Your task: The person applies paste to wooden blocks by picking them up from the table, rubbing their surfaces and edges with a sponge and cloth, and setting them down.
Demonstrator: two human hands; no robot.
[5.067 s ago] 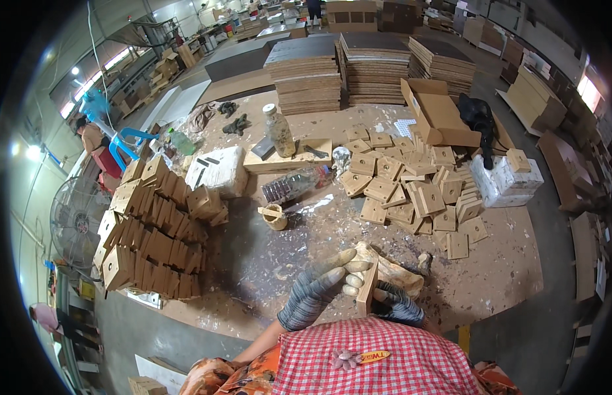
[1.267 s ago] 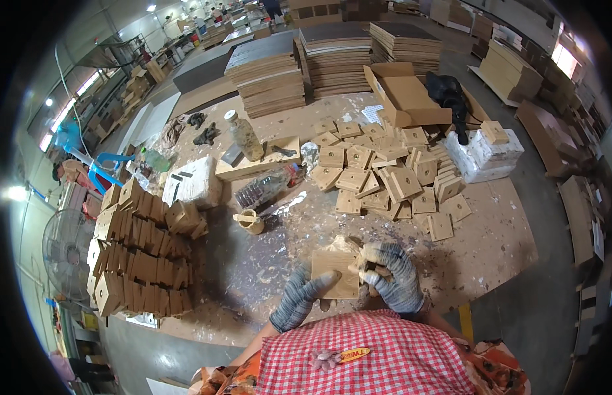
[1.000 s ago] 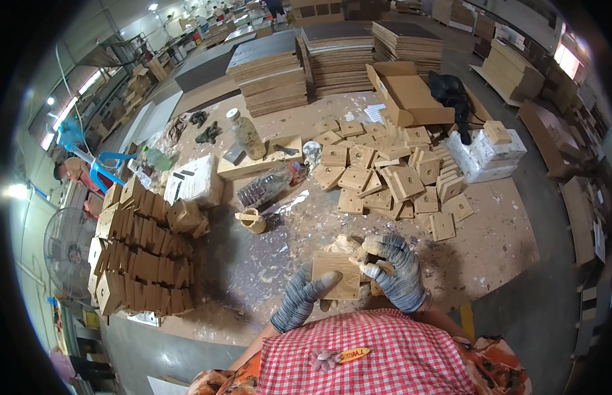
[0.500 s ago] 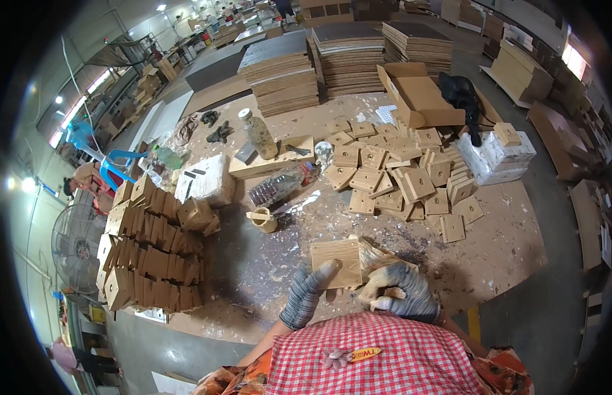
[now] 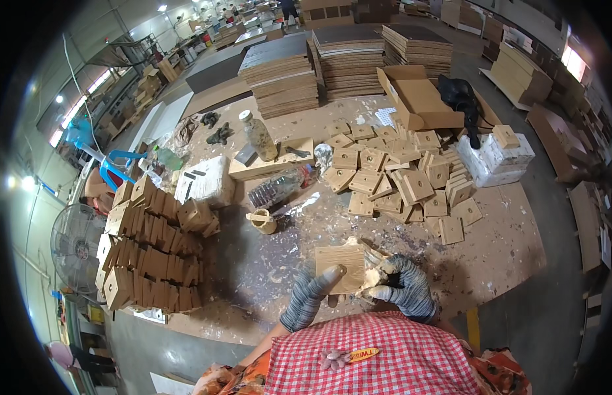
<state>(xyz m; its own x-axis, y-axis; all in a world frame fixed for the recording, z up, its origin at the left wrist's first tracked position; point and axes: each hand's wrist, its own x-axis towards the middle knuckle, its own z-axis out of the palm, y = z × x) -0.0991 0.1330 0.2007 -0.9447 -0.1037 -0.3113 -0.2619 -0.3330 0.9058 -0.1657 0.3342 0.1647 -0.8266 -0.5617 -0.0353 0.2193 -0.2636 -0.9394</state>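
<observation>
My left hand (image 5: 310, 293), in a grey striped glove with bare fingertips, grips a square wooden block (image 5: 339, 269) with the thumb on its face. A small dark hole shows near the thumb. My right hand (image 5: 406, 286), gloved the same way, is closed on a crumpled, stained rag (image 5: 372, 271) pressed at the block's right edge. The fingers partly hide the rag. Beyond my hands lies a loose heap of similar wooden blocks (image 5: 367, 180), many with a round hole. A small cup (image 5: 264, 225) with a flat stick across it stands to the left.
Rows of stacked blocks (image 5: 154, 253) fill the table's left side. A clear bottle (image 5: 273, 187) lies behind the cup; a jar (image 5: 258, 136) stands farther back. An open cardboard box (image 5: 421, 99) and a white wrapped bundle (image 5: 495, 160) sit at the back right. Board stacks (image 5: 348, 60) rise behind.
My right hand and the rag have shifted up along the block's right edge. The block has moved slightly right in my left hand's grip.
</observation>
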